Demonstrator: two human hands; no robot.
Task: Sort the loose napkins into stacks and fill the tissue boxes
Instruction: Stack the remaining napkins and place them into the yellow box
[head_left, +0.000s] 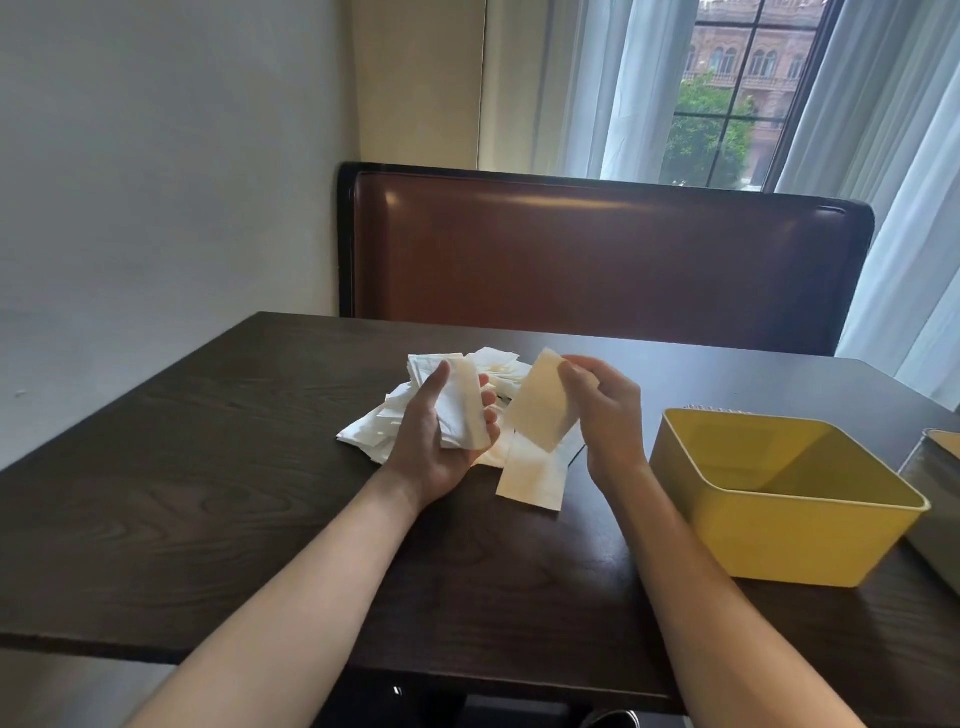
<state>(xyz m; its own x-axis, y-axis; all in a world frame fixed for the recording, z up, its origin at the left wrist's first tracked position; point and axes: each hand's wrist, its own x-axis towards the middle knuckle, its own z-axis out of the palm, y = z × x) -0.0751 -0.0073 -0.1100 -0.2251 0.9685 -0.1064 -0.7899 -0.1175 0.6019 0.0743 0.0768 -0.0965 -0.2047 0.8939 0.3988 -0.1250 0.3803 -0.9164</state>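
Note:
A heap of loose white napkins (387, 423) lies on the dark wooden table (208, 493), just beyond my hands. My left hand (441, 447) is palm up above the heap and grips a small stack of folded napkins (460, 410), thumb on top. My right hand (608, 410) pinches a single folded napkin (540, 408) by its upper edge and holds it tilted beside the stack. Another folded napkin (532, 478) lies flat on the table below it. An open yellow tissue box (779, 499) stands to the right of my right hand, with nothing visible inside.
A grey container (935, 493) is cut off by the right edge, next to the yellow box. A brown padded bench back (597, 249) stands behind the table's far edge. A wall rises at left, a curtained window at back right.

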